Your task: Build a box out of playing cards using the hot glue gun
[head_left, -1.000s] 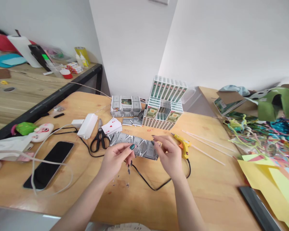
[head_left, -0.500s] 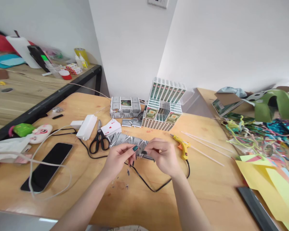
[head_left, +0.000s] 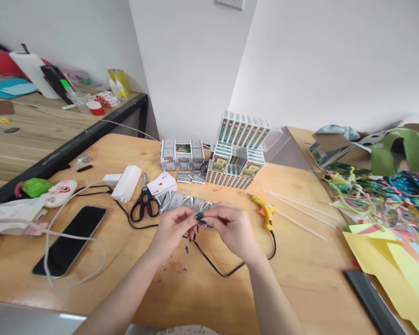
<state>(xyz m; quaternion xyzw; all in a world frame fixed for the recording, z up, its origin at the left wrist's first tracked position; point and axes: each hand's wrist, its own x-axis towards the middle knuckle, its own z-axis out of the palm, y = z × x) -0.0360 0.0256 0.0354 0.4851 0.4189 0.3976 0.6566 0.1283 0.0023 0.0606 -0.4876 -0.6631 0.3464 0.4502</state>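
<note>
My left hand (head_left: 177, 227) and my right hand (head_left: 231, 229) meet over the middle of the table, fingertips pinched together. Whatever small piece sits between them is hidden by the fingers. Just behind them lies a strip of grey patterned playing cards (head_left: 185, 202), partly covered by the hands. A stack of playing cards (head_left: 162, 183), ace of hearts on top, rests beside black-handled scissors (head_left: 145, 204). To the right of my right hand is a yellow hot glue gun (head_left: 264, 211). Small dark scraps (head_left: 186, 249) are scattered on the table below the hands.
A structure of card boxes (head_left: 235, 153) stands at the back, next to a grey card-covered box (head_left: 182, 155). Clear glue sticks (head_left: 300, 209) lie right of the glue gun. On the left are a phone (head_left: 71, 242), a white power adapter (head_left: 126, 184) and looping cables. Yellow paper (head_left: 380, 256) lies right.
My right hand's fingertips have moved left to meet those of my left hand, closing the small gap between them. The surrounding objects stay where they were.
</note>
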